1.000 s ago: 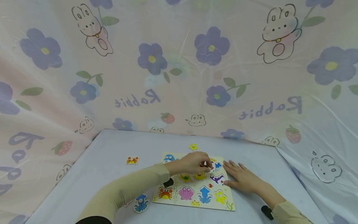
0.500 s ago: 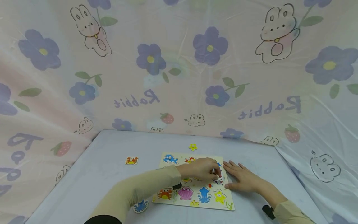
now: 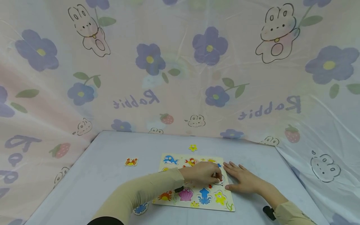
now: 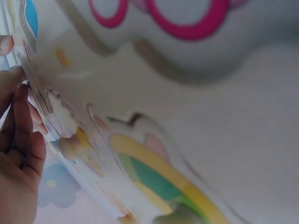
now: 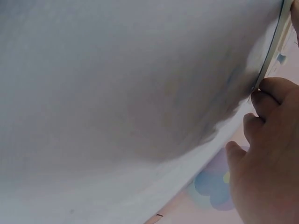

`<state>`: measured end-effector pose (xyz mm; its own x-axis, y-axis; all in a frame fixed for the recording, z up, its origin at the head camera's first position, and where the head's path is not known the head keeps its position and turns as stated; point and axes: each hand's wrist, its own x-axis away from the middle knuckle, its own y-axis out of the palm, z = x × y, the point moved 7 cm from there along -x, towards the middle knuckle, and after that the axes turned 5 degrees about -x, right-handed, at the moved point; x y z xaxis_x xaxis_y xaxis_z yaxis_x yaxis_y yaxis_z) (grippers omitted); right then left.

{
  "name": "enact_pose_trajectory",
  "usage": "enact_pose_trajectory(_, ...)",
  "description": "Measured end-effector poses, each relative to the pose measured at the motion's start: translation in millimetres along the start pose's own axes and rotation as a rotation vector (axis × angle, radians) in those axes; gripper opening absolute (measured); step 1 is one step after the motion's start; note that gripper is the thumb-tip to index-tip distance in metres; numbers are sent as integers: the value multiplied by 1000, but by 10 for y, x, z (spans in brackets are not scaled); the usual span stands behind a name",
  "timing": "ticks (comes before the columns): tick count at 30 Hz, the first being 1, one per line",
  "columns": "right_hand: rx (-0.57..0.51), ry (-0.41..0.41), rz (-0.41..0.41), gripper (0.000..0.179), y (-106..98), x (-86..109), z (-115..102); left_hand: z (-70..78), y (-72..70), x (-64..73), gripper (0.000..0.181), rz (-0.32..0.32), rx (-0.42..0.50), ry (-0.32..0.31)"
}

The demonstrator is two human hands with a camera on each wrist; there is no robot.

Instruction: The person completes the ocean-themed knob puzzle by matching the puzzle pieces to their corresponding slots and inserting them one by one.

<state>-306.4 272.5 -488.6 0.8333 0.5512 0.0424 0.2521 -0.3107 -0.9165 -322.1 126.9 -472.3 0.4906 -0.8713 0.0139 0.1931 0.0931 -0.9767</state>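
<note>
My left hand (image 3: pixel 203 173) is over the right part of a cream puzzle board (image 3: pixel 215 207) and pinches a small puzzle piece (image 3: pixel 219 183). Fingers mostly cover that piece, so its picture is unclear. It is at a recess near the board's right edge. The fingers of my right hand (image 3: pixel 244 179), spread on the table, touch that same edge. On the board are a blue whale (image 3: pixel 170 159), a pink shell (image 3: pixel 186 194), a blue squid (image 3: pixel 204 196) and a yellow starfish (image 3: pixel 220 197). The left wrist view shows knobs on some board pieces up close.
A loose crab piece (image 3: pixel 131 162) lies left of the board on the white table (image 3: pixel 112 181). Behind the board sits a yellow star piece (image 3: pixel 192 147). A blue piece (image 3: pixel 140 208) is partly hidden by my left sleeve (image 3: pixel 140 190). A patterned curtain (image 3: pixel 180 81) stands behind.
My left hand has moved right and a little toward me with the piece, from the upper right recess to the one below it. The right hand stays at the board's edge.
</note>
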Motion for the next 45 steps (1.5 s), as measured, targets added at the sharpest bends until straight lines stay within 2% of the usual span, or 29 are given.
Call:
enact_pose_trajectory(17, -15, -21, -5, 94, -4, 1, -43, 18, 36, -26, 11, -51, -1, -11)
enact_pose_trajectory(25, -14, -13, -7, 93, -19, 7, -69, 54, -6, -14, 8, -61, -9, -18)
enact_pose_trajectory(29, -9, -13, -12, 93, -23, 10, -85, 37, -32, -4, 12, -64, -26, -20)
enact_pose_trajectory(33, 3, -14, -8, 93, -31, 5, -96, -26, -113, 33, 17, -28, -6, -18)
enact_pose_trajectory(37, 6, -8, -4, 92, -32, -4, -93, -77, -280, 124, 18, 26, 26, 14)
enact_pose_trajectory(41, 15, 9, -10, 93, -17, -15, -74, -156, -454, 271, 20, 89, 58, 31)
enact_pose_trajectory(45, 9, 29, -17, 95, 0, -18, -54, -297, -604, 461, 19, 167, 90, 6)
